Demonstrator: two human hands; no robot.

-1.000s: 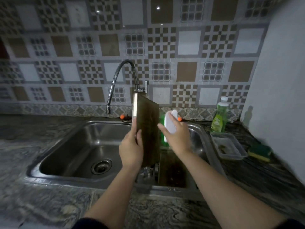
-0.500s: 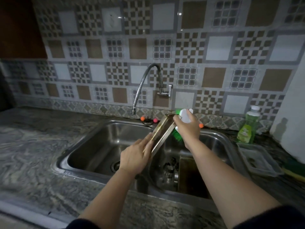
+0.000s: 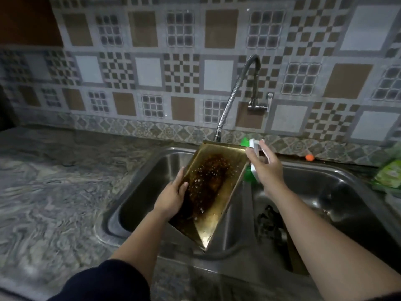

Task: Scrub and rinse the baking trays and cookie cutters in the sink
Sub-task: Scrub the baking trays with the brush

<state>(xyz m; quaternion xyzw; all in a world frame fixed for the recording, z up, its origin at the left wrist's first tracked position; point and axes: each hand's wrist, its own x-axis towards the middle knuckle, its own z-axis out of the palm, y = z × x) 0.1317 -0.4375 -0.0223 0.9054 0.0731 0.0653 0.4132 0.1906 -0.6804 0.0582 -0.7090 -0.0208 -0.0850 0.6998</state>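
- The left hand (image 3: 173, 197), low in the middle of the frame, gripped the left edge of a gold-coloured baking tray (image 3: 213, 192), thumb curled over the rim onto the inner face.
- The right hand (image 3: 265, 168), just right of centre, was curled around the white handle of a scrubbing brush (image 3: 251, 168) with green bristles, held at the tray's upper right edge.
- The tray was tilted steeply, its inner face toward the camera, above the divider of a double steel sink (image 3: 138, 187). Dark brown burnt residue and bright droplets covered its middle.
- A flexible metal faucet (image 3: 230, 101) arched from the patterned tile wall, its spout ending just above the tray's top edge.
- Dark objects, too dim to identify, lay in the right basin, lower right of centre.
- A green soap bottle (image 3: 389, 172) sat blurred at the right edge of the frame.
- A marbled grey countertop (image 3: 54, 181) filled the left side.
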